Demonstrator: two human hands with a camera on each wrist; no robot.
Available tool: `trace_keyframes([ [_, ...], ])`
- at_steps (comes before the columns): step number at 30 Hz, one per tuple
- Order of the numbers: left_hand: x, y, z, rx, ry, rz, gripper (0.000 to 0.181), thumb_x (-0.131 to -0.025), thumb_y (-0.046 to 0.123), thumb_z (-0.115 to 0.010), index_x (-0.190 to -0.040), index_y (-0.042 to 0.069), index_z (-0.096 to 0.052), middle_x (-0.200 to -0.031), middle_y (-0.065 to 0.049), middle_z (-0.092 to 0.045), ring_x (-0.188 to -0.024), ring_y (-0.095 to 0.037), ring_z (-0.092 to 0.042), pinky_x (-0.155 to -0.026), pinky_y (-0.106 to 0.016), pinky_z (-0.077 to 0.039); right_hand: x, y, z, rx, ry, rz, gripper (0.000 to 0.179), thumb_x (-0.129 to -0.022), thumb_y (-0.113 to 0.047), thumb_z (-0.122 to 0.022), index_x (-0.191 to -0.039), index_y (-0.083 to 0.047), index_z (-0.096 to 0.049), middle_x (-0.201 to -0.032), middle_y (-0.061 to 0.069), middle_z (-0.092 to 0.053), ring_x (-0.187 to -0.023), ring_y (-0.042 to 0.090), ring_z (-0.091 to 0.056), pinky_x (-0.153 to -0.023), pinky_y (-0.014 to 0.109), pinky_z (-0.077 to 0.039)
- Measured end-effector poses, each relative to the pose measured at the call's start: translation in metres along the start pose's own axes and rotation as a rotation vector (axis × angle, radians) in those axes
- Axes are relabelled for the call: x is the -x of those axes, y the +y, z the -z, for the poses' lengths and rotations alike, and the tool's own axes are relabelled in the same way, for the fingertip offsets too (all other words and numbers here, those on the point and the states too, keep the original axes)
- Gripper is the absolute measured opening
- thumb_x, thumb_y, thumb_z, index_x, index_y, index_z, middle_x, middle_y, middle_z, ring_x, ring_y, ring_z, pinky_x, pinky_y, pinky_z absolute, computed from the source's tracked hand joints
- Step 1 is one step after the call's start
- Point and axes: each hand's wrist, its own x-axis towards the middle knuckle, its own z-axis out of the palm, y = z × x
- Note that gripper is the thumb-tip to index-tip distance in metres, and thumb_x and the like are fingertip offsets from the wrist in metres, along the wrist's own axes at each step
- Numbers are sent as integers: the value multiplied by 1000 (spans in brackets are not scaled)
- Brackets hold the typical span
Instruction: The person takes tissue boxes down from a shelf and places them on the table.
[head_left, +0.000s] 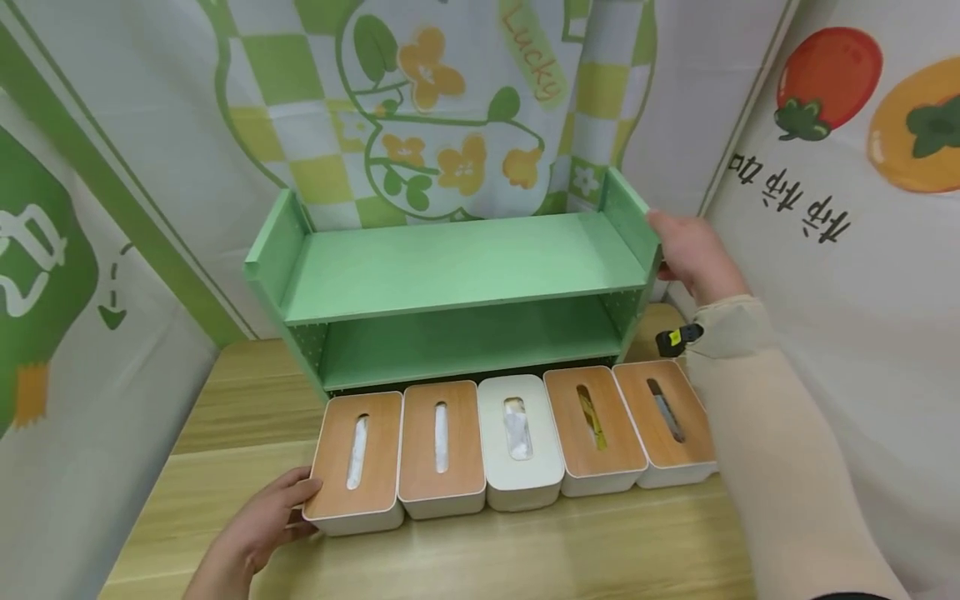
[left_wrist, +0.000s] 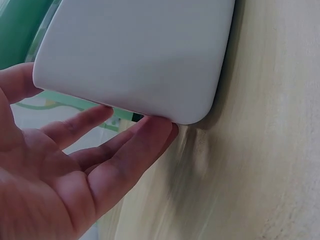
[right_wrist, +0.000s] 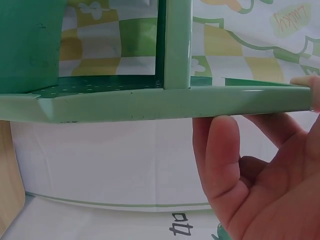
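My left hand (head_left: 258, 521) touches the left side of the leftmost tissue box (head_left: 333, 467), which has a wood-look lid and a white base. In the left wrist view the fingers (left_wrist: 132, 155) lie fairly straight against the box wall, with the thumb at its upper edge. At the upper end of a green two-tier shelf's (head_left: 450, 258) right side panel, my right hand (head_left: 693, 254) grips the edge. The right wrist view has its fingers (right_wrist: 222, 150) on the outer face and a fingertip over the top edge.
Beside the leftmost box stand another wood-lidded box (head_left: 416, 442), a cream box (head_left: 495, 475) and two more wood-lidded boxes, in a row before the shelf. All rest on a wooden table (head_left: 247, 417). Printed fabric walls (head_left: 675, 83) enclose the back and sides.
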Motion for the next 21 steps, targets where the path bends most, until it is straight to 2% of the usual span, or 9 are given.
trace_keyframes([
  [9,-7,0,-2,19,-39,15,58,-106,26,-48,-148,-7,-26,-118,-25,-60,-96,-31,-63,-82,-48,-54,1,1,6,18,-11,8,76,-100,-64,-35,-135,1,-52,-127,18,-55,-107,33,-56,-92,46,-47],
  [13,-6,-1,0,33,-47,25,59,-105,27,-50,-147,-6,-27,-113,-21,-63,-95,-32,-64,-81,-48,-54,1,-2,5,40,-21,17,74,-101,-64,-34,-133,0,-53,-126,17,-56,-104,32,-57,-89,44,-49],
  [21,-1,-8,9,60,-127,11,66,-104,30,-53,-148,-8,-21,-109,-17,-64,-97,-32,-64,-83,-48,-54,4,-3,2,25,-35,1,75,-100,-65,-36,-134,-1,-53,-126,16,-55,-105,30,-56,-91,44,-47],
])
